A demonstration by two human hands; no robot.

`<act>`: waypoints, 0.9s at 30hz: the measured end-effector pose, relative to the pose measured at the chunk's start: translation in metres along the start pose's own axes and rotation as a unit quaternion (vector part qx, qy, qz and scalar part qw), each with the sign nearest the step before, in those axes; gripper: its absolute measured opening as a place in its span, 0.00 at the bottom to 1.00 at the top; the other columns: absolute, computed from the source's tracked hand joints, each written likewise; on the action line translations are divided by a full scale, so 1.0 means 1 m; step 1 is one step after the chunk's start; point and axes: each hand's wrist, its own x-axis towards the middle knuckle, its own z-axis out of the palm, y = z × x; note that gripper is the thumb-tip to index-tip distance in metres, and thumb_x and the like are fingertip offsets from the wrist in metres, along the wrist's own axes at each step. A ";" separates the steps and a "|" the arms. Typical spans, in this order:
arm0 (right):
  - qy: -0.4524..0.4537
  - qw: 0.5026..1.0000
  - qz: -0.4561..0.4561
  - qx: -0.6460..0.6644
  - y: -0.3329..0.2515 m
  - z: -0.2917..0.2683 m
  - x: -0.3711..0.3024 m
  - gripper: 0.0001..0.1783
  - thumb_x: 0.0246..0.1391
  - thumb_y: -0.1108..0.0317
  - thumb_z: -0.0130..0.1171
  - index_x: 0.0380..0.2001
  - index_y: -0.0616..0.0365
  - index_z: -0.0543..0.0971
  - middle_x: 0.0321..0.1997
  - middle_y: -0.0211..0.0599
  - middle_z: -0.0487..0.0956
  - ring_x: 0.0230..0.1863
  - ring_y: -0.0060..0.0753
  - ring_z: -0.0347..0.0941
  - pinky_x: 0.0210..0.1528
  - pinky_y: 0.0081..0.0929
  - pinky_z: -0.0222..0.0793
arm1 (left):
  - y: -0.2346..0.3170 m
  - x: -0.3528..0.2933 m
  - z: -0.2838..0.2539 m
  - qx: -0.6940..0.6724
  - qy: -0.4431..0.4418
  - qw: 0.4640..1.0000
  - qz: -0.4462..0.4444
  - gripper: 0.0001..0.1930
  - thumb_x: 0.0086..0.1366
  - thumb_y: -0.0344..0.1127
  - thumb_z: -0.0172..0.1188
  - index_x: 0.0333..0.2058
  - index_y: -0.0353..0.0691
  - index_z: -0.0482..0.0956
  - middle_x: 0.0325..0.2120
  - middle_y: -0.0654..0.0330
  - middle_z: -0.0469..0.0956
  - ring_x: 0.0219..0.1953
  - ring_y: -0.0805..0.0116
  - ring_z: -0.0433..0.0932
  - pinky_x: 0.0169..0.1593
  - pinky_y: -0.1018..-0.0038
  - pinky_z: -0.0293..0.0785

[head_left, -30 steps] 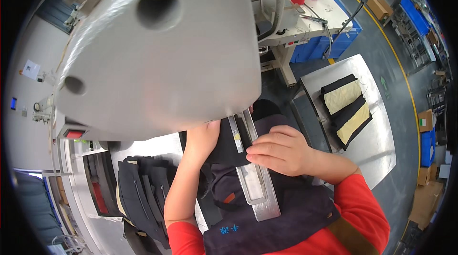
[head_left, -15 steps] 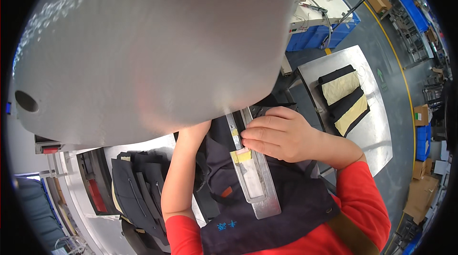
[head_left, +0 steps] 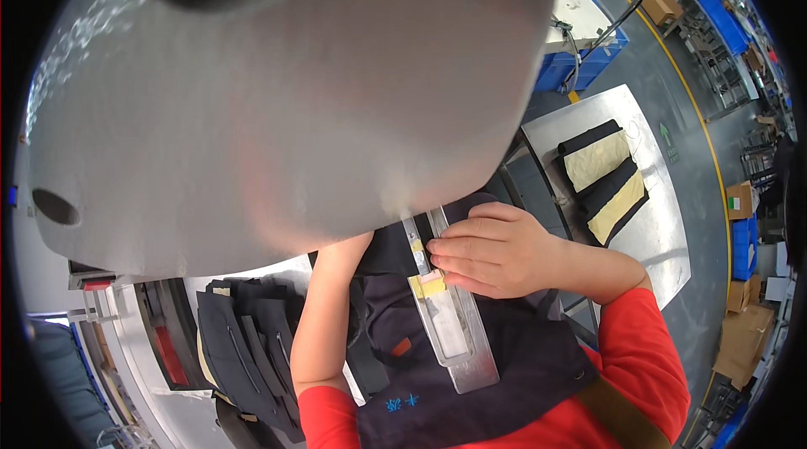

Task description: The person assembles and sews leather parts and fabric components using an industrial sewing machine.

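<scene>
My left hand [head_left: 346, 259] reaches under a large grey machine head [head_left: 336, 121], which hides its fingers. A long metal guide [head_left: 450, 323] with a raised rim and yellow patches slants from under the machine towards my body. My right hand [head_left: 496, 251] lies over the guide's upper right side. Its fingers are stretched out, with their tips against the dark slot between the rails; the thumb is hidden. Black fabric [head_left: 388, 254] lies between the left wrist and the guide, partly covered by the machine.
Several dark fabric pieces with zips [head_left: 244, 348] lie on the left. To the right, a metal side table [head_left: 664, 239] carries black-and-cream fabric pieces [head_left: 618, 201]. Blue bins and cardboard boxes [head_left: 744, 340] stand farther right. The machine head overhangs the work area.
The whole view has shifted slightly, with the machine head lower and farther right in the picture. Both hands keep nearly the same places relative to the guide.
</scene>
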 end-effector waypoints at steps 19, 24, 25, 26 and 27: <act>0.062 0.996 0.043 0.046 0.000 0.010 -0.006 0.12 0.43 0.65 0.65 0.33 0.54 0.79 0.41 0.29 0.79 0.42 0.27 0.75 0.41 0.28 0.69 | 0.029 0.002 0.002 -0.036 0.066 0.996 -0.039 0.02 0.55 0.22 0.54 0.28 0.31 0.75 0.24 0.54 0.75 0.27 0.61 0.73 0.34 0.68 0.69; 0.101 0.978 0.168 0.065 0.013 0.009 0.019 0.12 0.43 0.64 0.65 0.32 0.53 0.78 0.32 0.28 0.77 0.32 0.30 0.74 0.35 0.27 0.68 | 0.064 -0.023 -0.004 -0.171 0.133 0.957 -0.194 0.07 0.57 0.24 0.56 0.35 0.33 0.71 0.32 0.55 0.72 0.37 0.66 0.72 0.46 0.73 0.66; 0.129 0.963 0.222 0.079 0.019 0.011 0.028 0.11 0.43 0.63 0.65 0.30 0.53 0.78 0.29 0.29 0.76 0.30 0.31 0.72 0.33 0.28 0.68 | 0.073 -0.031 -0.011 -0.208 0.089 0.950 -0.214 0.08 0.59 0.25 0.55 0.37 0.35 0.68 0.39 0.56 0.69 0.43 0.67 0.68 0.52 0.74 0.62; 0.157 0.944 0.275 0.092 0.026 0.012 0.035 0.11 0.42 0.62 0.65 0.29 0.53 0.79 0.26 0.29 0.74 0.27 0.32 0.71 0.32 0.29 0.67 | 0.082 -0.034 -0.015 -0.215 0.085 0.953 -0.196 0.06 0.59 0.25 0.55 0.34 0.36 0.68 0.41 0.55 0.67 0.45 0.68 0.67 0.53 0.74 0.61; 0.155 0.944 0.276 0.094 0.034 0.018 0.041 0.11 0.42 0.62 0.65 0.29 0.53 0.79 0.26 0.29 0.74 0.27 0.32 0.71 0.32 0.29 0.67 | 0.083 -0.041 -0.016 -0.237 0.083 0.949 -0.193 0.06 0.59 0.25 0.55 0.34 0.36 0.68 0.41 0.56 0.67 0.45 0.68 0.66 0.53 0.74 0.60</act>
